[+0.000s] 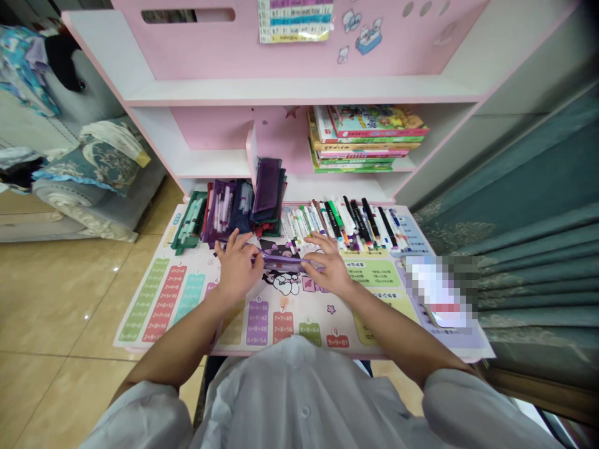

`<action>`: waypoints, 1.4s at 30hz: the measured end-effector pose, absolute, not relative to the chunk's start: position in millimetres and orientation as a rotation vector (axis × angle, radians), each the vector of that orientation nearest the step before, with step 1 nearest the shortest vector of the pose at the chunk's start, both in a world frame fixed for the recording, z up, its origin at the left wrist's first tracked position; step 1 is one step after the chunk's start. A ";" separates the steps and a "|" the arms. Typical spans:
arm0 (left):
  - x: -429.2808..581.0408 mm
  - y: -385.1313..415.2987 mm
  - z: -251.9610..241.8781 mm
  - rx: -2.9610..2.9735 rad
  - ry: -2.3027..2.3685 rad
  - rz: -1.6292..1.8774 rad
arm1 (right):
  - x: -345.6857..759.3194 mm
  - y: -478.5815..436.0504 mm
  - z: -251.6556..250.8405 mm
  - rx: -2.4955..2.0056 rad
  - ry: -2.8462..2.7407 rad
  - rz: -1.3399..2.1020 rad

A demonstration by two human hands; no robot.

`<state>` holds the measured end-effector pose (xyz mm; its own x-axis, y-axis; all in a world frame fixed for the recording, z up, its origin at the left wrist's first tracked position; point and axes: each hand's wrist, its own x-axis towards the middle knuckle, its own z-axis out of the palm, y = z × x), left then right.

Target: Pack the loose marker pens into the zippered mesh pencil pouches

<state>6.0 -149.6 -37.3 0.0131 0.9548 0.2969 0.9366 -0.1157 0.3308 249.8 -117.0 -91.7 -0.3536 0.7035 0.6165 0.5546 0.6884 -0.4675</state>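
A purple zip pouch is stretched between my two hands just above the desk, its long zipped edge facing up. At its left end, my left hand has thumb and index finger pinched together on it. My right hand grips the opposite end between thumb and fingers. What is inside this pouch cannot be made out. Beyond my left hand lie a green pouch, a purple pouch and a dark blue pouch, with pens showing through. A stack of dark pouches leans beside them.
Many loose markers lie in a row behind my right hand. A phone rests at the desk's right side. Books are piled on the shelf. A printed mat covers the desk; a curtain hangs at right.
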 end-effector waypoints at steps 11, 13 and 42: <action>3.5 -148.9 -35.7 2.195 2.099 0.696 | 250.2 -116.7 -92.7 -0.980 -2.049 0.221; 2.5 -148.7 -36.4 2.192 2.108 0.701 | 250.1 -116.6 -92.5 -0.970 -2.042 0.217; -5.2 -144.2 -31.3 2.158 2.202 0.708 | 251.1 -116.4 -90.5 -0.995 -2.057 0.263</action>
